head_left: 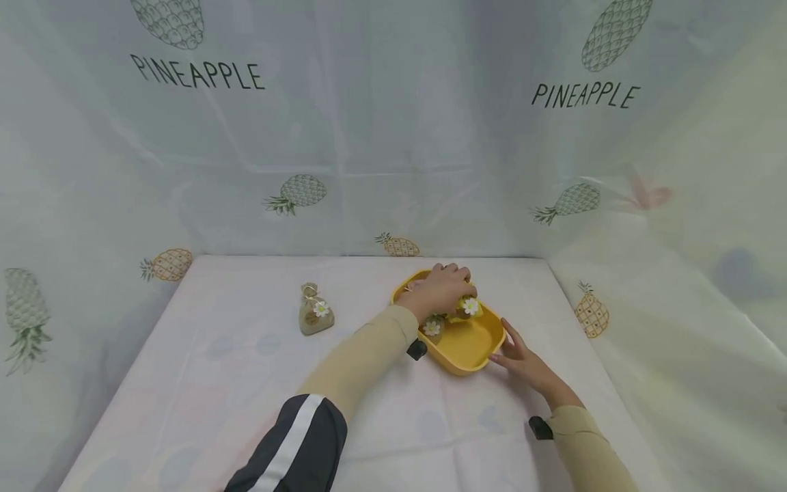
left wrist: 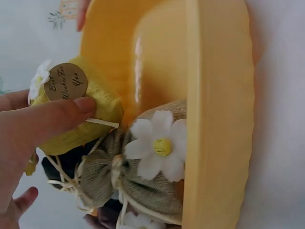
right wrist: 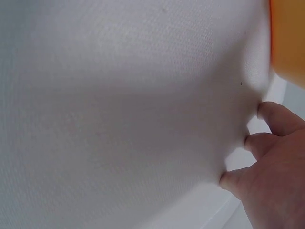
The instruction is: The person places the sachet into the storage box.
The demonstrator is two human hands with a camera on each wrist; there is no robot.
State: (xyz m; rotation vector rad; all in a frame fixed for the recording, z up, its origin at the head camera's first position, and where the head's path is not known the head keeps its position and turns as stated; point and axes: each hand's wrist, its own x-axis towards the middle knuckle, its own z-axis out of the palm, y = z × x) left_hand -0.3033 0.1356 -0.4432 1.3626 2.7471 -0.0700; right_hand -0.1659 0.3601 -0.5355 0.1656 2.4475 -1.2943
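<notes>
My left hand point(head_left: 438, 294) reaches over a yellow tray point(head_left: 470, 343) and pinches a yellow cloth pouch point(left wrist: 106, 98) by its sides, thumb by its round label. The pouch bears a white flower and hangs at the tray's inner space. Below it, a grey-beige pouch point(left wrist: 155, 193) with a white flower leans on the tray wall. Darker pouches point(left wrist: 66, 162) lie partly hidden behind it. At the tray's right corner is my right hand point(head_left: 522, 362), fingers spread along the outer wall. In the right wrist view, several fingertips point(right wrist: 233, 180) rest on the tabletop beside the tray.
A beige pouch point(head_left: 315, 318) with a white flower lies alone on the table, left of the tray. The white cloth-covered table point(head_left: 246, 396) runs back to a pineapple-print curtain point(head_left: 393, 137), which also hangs along both sides.
</notes>
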